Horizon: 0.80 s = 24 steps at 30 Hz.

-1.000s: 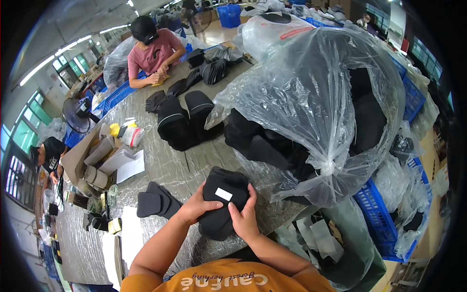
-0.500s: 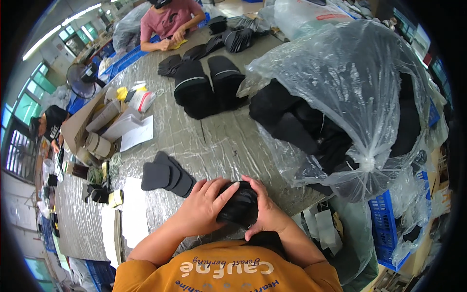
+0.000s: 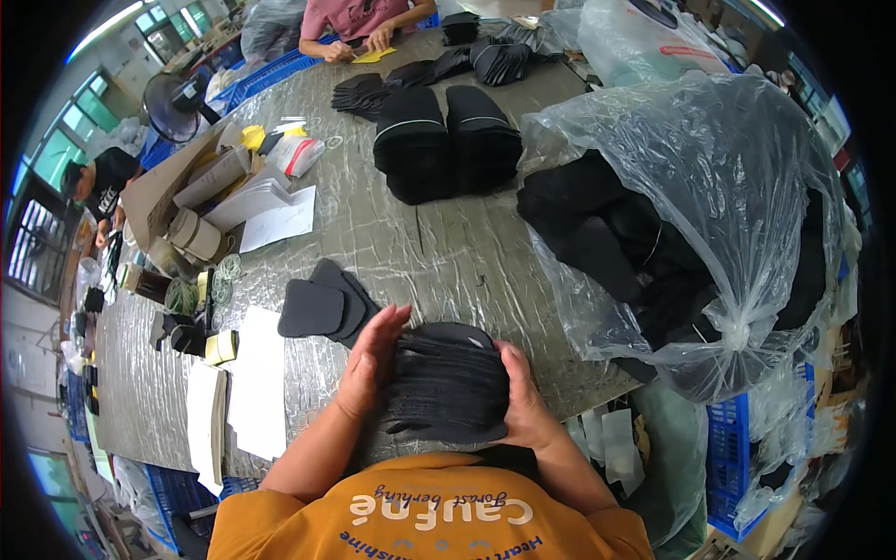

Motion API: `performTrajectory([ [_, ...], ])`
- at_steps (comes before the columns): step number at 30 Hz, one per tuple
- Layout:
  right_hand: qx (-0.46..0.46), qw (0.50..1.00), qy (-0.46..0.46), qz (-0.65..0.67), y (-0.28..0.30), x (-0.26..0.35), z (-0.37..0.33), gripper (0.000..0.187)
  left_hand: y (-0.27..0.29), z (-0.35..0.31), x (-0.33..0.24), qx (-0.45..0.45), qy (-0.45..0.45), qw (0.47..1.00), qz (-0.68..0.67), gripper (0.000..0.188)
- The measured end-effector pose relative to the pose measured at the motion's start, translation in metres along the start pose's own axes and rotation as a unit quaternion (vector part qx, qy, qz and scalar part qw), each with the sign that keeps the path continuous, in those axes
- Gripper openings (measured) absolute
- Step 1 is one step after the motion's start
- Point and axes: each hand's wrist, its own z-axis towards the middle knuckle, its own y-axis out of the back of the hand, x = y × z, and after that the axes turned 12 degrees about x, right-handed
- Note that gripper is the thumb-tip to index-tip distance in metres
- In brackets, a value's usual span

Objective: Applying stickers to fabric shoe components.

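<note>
- Across the frame spreads the grey, plastic-covered table (image 3: 345, 224), and all the action sits at its lower-middle edge.
- Over on the right, a big clear plastic bag (image 3: 756, 224) bulges with black pieces.
- Top centre, two tied black bundles (image 3: 408, 154) stand side by side.
- Here's the one to watch: a thick black stack (image 3: 443, 387), lower centre, layered edges running left to right, from one palm toward the other.
- Just left of it, loose black pieces (image 3: 313, 308) lie fanned out.
- Left hand (image 3: 373, 355) on the stack's left side: fingers straight, close together; contact is hard to call.
- Right hand (image 3: 525, 401) is the nearer, right up against the right edge; its fingers are partly hidden, so their bend can't be told.
</note>
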Motion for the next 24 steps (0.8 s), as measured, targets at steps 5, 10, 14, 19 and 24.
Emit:
performTrajectory([
  [5,0.0,1.0,0.01,-0.014,0.003,0.001,-0.009,0.123,-0.025,0.015,0.005,0.01,0.008,0.999,-0.036,0.092],
  [10,0.017,0.999,-0.011,-0.043,0.008,0.007,-0.003,0.124,-0.019,0.02,0.008,0.024,0.015,0.999,-0.028,0.081],
  [14,0.005,0.999,-0.042,-0.008,0.009,0.005,-0.01,0.124,-0.026,0.019,0.0,0.016,0.022,0.999,-0.034,0.071],
  [19,0.009,0.998,-0.031,0.049,0.008,0.006,-0.013,0.136,-0.026,0.015,-0.007,0.007,-0.046,0.999,0.006,0.061],
  [24,0.025,0.998,-0.048,0.032,0.004,-0.003,-0.019,0.135,-0.022,-0.005,0.01,-0.022,-0.036,0.995,-0.096,0.078],
])
